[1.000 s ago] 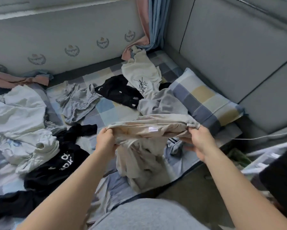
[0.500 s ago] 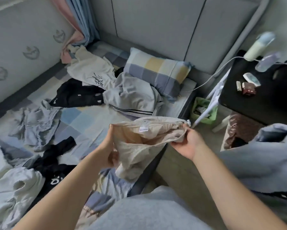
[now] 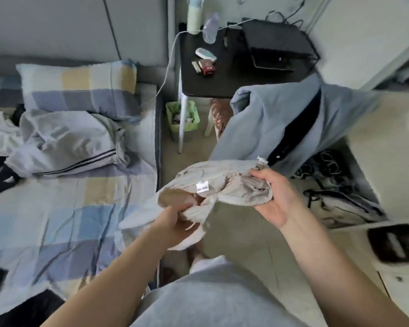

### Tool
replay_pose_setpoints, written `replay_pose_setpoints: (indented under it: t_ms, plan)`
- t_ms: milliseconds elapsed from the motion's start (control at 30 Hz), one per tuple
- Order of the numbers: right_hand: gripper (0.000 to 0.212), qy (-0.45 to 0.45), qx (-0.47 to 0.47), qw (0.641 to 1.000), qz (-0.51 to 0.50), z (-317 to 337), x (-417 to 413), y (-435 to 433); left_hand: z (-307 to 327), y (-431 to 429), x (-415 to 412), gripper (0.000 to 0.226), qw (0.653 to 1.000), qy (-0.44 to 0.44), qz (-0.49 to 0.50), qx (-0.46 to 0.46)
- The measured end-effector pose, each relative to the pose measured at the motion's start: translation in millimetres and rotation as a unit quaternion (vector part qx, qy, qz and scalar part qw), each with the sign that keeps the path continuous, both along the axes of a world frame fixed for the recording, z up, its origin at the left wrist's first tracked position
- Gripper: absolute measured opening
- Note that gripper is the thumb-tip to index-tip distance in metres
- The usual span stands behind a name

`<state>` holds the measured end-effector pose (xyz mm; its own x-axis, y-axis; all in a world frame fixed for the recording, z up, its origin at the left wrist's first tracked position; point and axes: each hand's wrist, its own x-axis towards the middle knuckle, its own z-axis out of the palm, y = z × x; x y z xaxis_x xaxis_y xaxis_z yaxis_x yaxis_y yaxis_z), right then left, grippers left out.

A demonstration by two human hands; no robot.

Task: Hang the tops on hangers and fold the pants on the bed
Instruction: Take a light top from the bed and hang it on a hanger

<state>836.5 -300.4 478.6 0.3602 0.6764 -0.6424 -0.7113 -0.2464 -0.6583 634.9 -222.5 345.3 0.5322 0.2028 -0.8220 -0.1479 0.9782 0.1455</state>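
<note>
The beige zip-up top [image 3: 222, 175] is thin, soft, crumpled cloth with a small white label [image 3: 202, 188] sewn inside its neck and a row of pale zipper teeth [image 3: 243, 204] along one free edge. It hangs bunched in the air over the floor, just beside the edge of the bed [image 3: 57, 208] with its checked blue, yellow and white sheet. The left hand [image 3: 175, 223] grips a wad of its lower cloth, and the right hand [image 3: 277, 197], palm up and set apart, has its fingers curled round the neck end.
</note>
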Motion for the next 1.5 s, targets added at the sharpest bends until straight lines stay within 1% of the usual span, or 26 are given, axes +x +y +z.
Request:
replay_pose_setpoints:
  t_ms: [33, 100, 133, 233, 300, 367, 433, 500, 567, 600, 633, 700, 767, 833, 867, 933, 1000, 1067, 1133, 1233, 1267, 1333, 1433, 1500]
  plan:
    - [0.012, -0.024, -0.019, 0.999, -0.040, 1, 14, -14, 2, 0, 13, 0.020, 1.000, 0.000, 0.002, 0.017]
    - [0.018, -0.055, -0.044, 0.992, -0.106, 0, 43, -45, 8, 2, 37, 0.028, 0.998, -0.003, -0.012, 0.057]
    - [0.018, -0.061, -0.055, 0.986, -0.144, 1, 56, -60, 11, 3, 48, 0.029, 0.997, -0.013, -0.024, 0.073]
    - [0.017, -0.062, -0.077, 0.961, -0.257, -1, 92, -110, 20, 2, 90, 0.022, 0.988, -0.043, -0.084, 0.122]
    - [0.016, -0.058, -0.081, 0.950, -0.296, -3, 109, -140, 26, -3, 125, 0.018, 0.979, -0.057, -0.129, 0.148]
    - [0.032, -0.046, -0.087, 0.939, -0.330, -9, 128, -166, 34, -12, 164, 0.016, 0.965, -0.063, -0.184, 0.178]
    - [0.041, -0.048, -0.094, 0.927, -0.359, -13, 151, -188, 42, -22, 206, 0.017, 0.948, -0.069, -0.230, 0.211]
    - [0.039, -0.039, -0.103, 0.918, -0.380, -13, 180, -205, 51, -33, 252, 0.022, 0.931, -0.075, -0.255, 0.250]
    - [0.028, -0.050, -0.113, 0.920, -0.372, -14, 217, -220, 63, -45, 298, 0.021, 0.915, -0.083, -0.268, 0.291]
    - [0.030, -0.059, -0.113, 0.924, -0.361, -14, 236, -225, 71, -50, 320, 0.019, 0.906, -0.087, -0.275, 0.311]
    - [0.028, -0.075, -0.120, 0.926, -0.349, -12, 254, -230, 79, -56, 342, 0.018, 0.896, -0.090, -0.283, 0.331]
    - [0.016, -0.108, -0.123, 0.931, -0.327, -2, 284, -239, 98, -63, 386, 0.019, 0.874, -0.097, -0.294, 0.374]
    - [0.009, -0.147, -0.117, 0.926, -0.328, 11, 315, -244, 118, -66, 431, 0.019, 0.856, -0.099, -0.290, 0.417]
    - [0.024, -0.178, -0.109, 0.920, -0.331, 29, 344, -241, 143, -67, 472, 0.017, 0.843, -0.108, -0.270, 0.453]
    - [0.028, -0.196, -0.102, 0.917, -0.331, 38, 358, -239, 155, -68, 491, 0.015, 0.835, -0.113, -0.263, 0.471]
    - [0.026, -0.239, -0.091, 0.909, -0.328, 59, 386, -234, 180, -68, 527, 0.014, 0.812, -0.127, -0.252, 0.512]
    - [0.016, -0.287, -0.076, 0.897, -0.327, 84, 415, -229, 207, -65, 561, 0.015, 0.787, -0.148, -0.244, 0.547]
    - [0.012, -0.340, -0.062, 0.882, -0.321, 110, 443, -224, 236, -60, 593, 0.022, 0.754, -0.169, -0.243, 0.587]
    - [0.014, -0.387, -0.049, 0.865, -0.315, 140, 470, -218, 268, -55, 626, 0.032, 0.724, -0.192, -0.244, 0.616]
    - [0.011, -0.451, -0.030, 0.835, -0.313, 187, 509, -208, 315, -44, 676, 0.018, 0.686, -0.236, -0.234, 0.648]
    - [0.010, -0.475, -0.029, 0.822, -0.312, 203, 521, -204, 331, -40, 693, 0.017, 0.673, -0.249, -0.230, 0.657]
    - [0.012, -0.518, -0.039, 0.790, -0.326, 235, 548, -196, 365, -31, 726, 0.023, 0.649, -0.269, -0.221, 0.677]
    - [0.013, -0.550, -0.056, 0.746, -0.370, 288, 585, -183, 418, -18, 773, 0.025, 0.608, -0.307, -0.209, 0.701]
    - [0.004, -0.575, -0.055, 0.718, -0.389, 327, 604, -173, 456, -11, 802, 0.022, 0.578, -0.341, -0.197, 0.715]
